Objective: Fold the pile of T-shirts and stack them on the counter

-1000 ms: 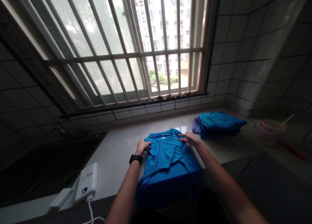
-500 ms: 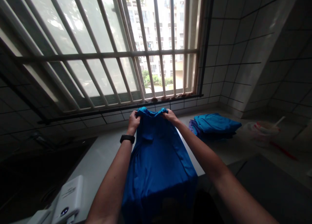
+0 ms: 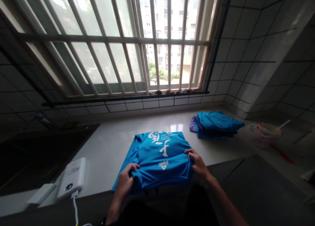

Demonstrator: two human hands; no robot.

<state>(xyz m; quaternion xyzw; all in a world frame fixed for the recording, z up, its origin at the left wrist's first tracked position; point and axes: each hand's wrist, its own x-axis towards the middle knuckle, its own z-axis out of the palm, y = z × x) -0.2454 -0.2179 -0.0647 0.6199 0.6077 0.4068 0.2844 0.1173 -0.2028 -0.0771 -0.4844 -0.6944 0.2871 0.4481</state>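
Head view | hands (image 3: 124, 179) clamped on blue shirt (image 3: 149, 155), grip partly hidden | sink (image 3: 49, 154) lost in shadow

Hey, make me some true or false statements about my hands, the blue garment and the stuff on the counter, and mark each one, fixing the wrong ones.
1. The left hand grips the bright blue cloth garment with white lettering. True.
2. The right hand is touching the folded stack of blue and purple cloth. False: it grips the right side of the garment.
3. The stack lies on the glossy pale countertop. True.
4. The garment overlaps the stack. False: they lie apart, with countertop between them.
5. A white cable is plugged into the boxy white device with a round dark display. True.
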